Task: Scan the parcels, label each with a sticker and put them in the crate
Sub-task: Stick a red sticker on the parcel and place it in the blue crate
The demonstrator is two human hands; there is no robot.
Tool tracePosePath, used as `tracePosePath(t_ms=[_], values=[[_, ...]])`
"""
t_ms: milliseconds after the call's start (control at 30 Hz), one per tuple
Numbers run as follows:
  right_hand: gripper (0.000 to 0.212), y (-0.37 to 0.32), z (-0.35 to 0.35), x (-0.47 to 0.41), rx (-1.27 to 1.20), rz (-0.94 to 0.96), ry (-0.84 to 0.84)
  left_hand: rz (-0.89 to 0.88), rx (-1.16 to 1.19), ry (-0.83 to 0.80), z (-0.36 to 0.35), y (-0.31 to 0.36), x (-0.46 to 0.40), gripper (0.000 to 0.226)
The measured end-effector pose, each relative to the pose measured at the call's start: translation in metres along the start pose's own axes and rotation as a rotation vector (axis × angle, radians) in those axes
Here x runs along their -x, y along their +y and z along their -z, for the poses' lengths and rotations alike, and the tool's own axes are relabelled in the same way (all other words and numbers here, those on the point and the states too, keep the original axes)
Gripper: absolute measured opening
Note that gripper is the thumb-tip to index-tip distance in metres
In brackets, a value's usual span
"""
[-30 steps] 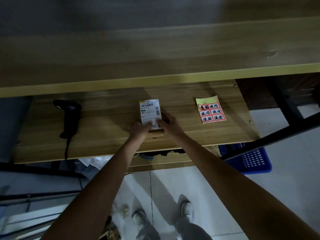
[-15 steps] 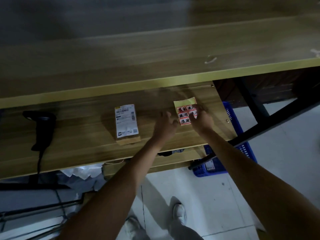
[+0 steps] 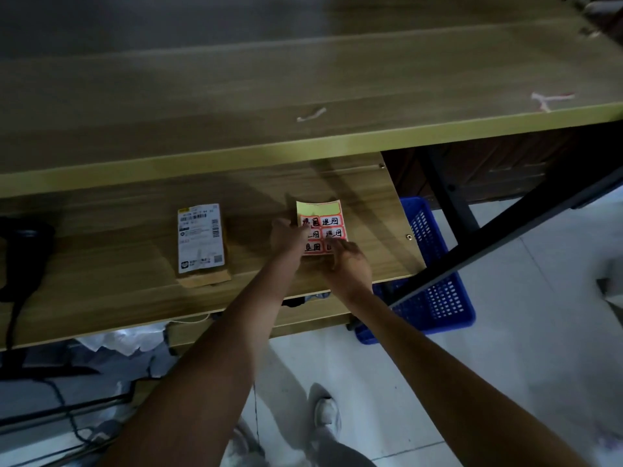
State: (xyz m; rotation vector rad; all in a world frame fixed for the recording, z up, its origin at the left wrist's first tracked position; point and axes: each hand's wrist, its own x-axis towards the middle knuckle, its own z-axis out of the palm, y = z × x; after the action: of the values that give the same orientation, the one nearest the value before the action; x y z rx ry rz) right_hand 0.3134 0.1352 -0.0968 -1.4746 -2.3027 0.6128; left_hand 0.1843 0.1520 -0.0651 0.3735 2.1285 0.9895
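Note:
A flat brown parcel [image 3: 201, 241] with a white shipping label lies on the lower wooden shelf [image 3: 101, 291]. To its right lies a yellow sticker sheet [image 3: 322, 224] with red-framed stickers. My left hand [image 3: 286, 235] presses on the sheet's left edge and holds it. My right hand [image 3: 347, 264] has its fingertips pinched on the sticker at the sheet's lower right corner. The blue crate [image 3: 435, 298] stands on the floor below the shelf's right end.
A black handheld scanner [image 3: 23, 251] with a cable rests at the shelf's far left. A wide upper wooden board [image 3: 303, 79] overhangs the shelf. A black metal frame bar [image 3: 505, 237] slants across the crate. White bags [image 3: 128, 338] lie under the shelf.
Both hands left the parcel and moved right to the sticker sheet. The left hand now holds the sheet's edge and the right fingers work at its lower right sticker.

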Motion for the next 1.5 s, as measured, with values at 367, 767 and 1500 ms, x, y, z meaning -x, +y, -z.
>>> tracePosePath(t_ms=[367, 767, 1500], values=[[0.066, 0.006, 0.044, -0.038, -0.914, -0.6, -0.145, -0.107, 0.321, -0.408, 0.039, -0.014, 0.029, 0.015], [0.024, -0.029, 0.032, -0.015, -1.032, -0.509, -0.097, -0.8, -0.278, 0.38, 0.04, -0.03, 0.059, 0.034], [0.023, -0.04, 0.034, -0.015, -1.063, -0.59, -0.104, -0.26, 0.217, 0.02, 0.061, -0.021, 0.077, 0.02]])
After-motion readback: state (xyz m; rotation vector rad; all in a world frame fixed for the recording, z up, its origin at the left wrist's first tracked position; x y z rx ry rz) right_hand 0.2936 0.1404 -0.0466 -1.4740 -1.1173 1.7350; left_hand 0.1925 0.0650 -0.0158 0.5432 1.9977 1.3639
